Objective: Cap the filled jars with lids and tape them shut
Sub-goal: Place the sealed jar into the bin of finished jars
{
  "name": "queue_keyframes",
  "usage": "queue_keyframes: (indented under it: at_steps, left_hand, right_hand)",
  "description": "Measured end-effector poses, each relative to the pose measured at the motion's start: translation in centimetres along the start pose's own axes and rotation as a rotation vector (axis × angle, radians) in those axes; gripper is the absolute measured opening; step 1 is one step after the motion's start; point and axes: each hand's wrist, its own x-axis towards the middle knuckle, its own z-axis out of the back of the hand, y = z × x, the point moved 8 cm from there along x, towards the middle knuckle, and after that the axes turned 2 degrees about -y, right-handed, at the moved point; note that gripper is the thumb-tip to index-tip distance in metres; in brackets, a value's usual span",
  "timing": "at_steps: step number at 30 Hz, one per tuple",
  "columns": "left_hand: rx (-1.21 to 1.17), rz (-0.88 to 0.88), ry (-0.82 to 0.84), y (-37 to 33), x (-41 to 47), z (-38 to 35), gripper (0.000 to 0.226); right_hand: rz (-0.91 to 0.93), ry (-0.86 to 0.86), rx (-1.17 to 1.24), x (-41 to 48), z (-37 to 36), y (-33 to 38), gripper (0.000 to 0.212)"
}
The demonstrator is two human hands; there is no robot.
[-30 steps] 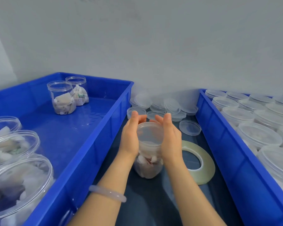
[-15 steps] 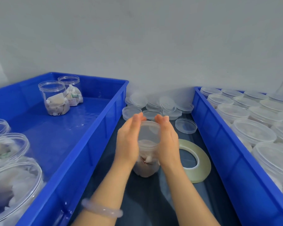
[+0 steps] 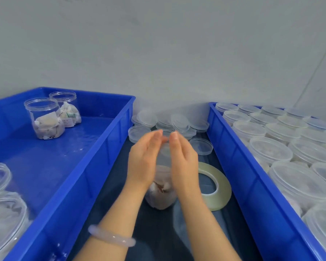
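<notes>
- Where the two blue bins leave a gap, we find the filled jar (image 3: 161,194) standing upright on the dark table (image 3: 158,240), held between both hands.
- Left hand (image 3: 143,162) and right hand (image 3: 183,162) lie flat against opposite sides of the jar's upper part. The fingers are straight and close together, and the fingertips nearly meet above its top. The thumbs are hidden and both hands are blurred.
- The jar is round, clear plastic, and its lower half is packed with pale and brownish pieces. We cannot tell whether a lid sits on its mouth.
- The tape (image 3: 217,187) is a flat, translucent yellowish ring. It lies on its side just right of the jar, near the right wrist.
- Loose lids (image 3: 179,122) are shallow clear plastic discs, heaped at the far end of the gap against the wall.
- The left bin (image 3: 102,157) is glossy moulded plastic. Two open jars (image 3: 45,119) stand side by side in its far corner, and more open jars (image 3: 6,219) crowd its near end.
- The right bin (image 3: 233,157) is packed with lidded jars (image 3: 271,151) in close rows.
- A smooth, pale bracelet (image 3: 111,236) circles the left wrist.
- The table top is smooth, dark and slightly reflective.
- The wall (image 3: 158,53) behind is plain, matt, grey-white.
</notes>
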Motion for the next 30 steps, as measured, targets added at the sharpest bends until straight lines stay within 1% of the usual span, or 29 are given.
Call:
queue_keyframes:
  at_steps: [1, 2, 3, 4, 5, 6, 8, 9, 11, 13, 15, 18, 20, 22, 25, 27, 30]
  left_hand:
    - [0.024, -0.033, -0.074, -0.2, -0.3, 0.0, 0.021]
    - [0.044, -0.049, -0.138, -0.2, -0.5, 0.2, 0.024]
    - [0.043, -0.059, -0.179, -0.1, -0.5, 0.4, 0.024]
    - [0.041, -0.071, -0.194, -0.1, -0.5, 0.6, 0.022]
    - [0.016, -0.074, -0.17, -0.1, -0.5, 0.6, 0.017]
    - [-0.032, -0.06, -0.131, 0.2, -0.5, 0.4, 0.017]
    - [-0.125, -0.02, -0.069, 0.9, -0.7, 0.3, 0.026]
    - [-0.12, 0.011, -0.053, 1.6, -0.8, 0.3, 0.025]
    - [-0.032, 0.045, -0.073, 2.2, -1.0, 0.4, 0.011]
    - [0.004, 0.042, -0.149, 2.0, -1.3, 0.8, 0.02]
    - [-0.012, 0.047, -0.171, 1.2, -1.8, 0.9, 0.023]
    - [-0.097, -0.023, -0.163, -1.7, -2.6, 0.6, 0.024]
    - [-0.179, -0.092, -0.129, -4.6, -3.4, -0.2, 0.02]
    - [-0.241, -0.156, -0.071, -7.7, -4.3, -1.5, 0.024]
    - [-0.33, -0.206, 0.029, -11.5, -5.4, -4.5, 0.025]
    - [-0.366, -0.206, 0.115, -13.1, -6.0, -7.5, 0.027]
    - [-0.39, -0.161, 0.216, -14.5, -6.6, -12.7, 0.031]
  right_hand:
    - [0.036, -0.052, -0.018, -0.2, 0.1, 0.3, 0.062]
    - [0.066, -0.106, -0.04, -0.4, 0.3, 0.7, 0.047]
    - [0.08, -0.146, -0.059, -0.5, 0.4, 0.8, 0.036]
    - [0.077, -0.169, -0.062, -0.4, 0.5, 0.8, 0.031]
    - [0.065, -0.176, -0.05, -0.3, 0.6, 0.7, 0.028]
    - [0.056, -0.178, -0.029, -0.2, 0.7, 0.5, 0.027]
    - [0.054, -0.171, -0.009, -0.1, 0.7, 0.2, 0.027]
    - [0.049, -0.168, -0.01, -0.1, 0.7, 0.0, 0.025]
    - [0.038, -0.169, -0.005, -0.1, 0.7, -0.2, 0.018]
    - [0.02, -0.181, -0.011, -0.2, 0.8, 0.0, 0.017]
    - [0.011, -0.178, -0.031, -0.8, 0.9, 0.9, 0.016]
    - [0.115, -0.198, -0.058, -2.2, 1.8, 4.3, 0.017]
    - [0.214, -0.228, -0.047, -3.4, 3.2, 7.6, 0.013]
    - [0.295, -0.253, -0.022, -4.6, 5.0, 10.9, 0.011]
    - [0.392, -0.293, -0.023, -6.1, 8.8, 14.9, 0.011]
    - [0.424, -0.342, -0.072, -6.5, 11.7, 16.6, 0.013]
    - [0.426, -0.439, -0.109, -6.3, 16.5, 18.0, 0.012]
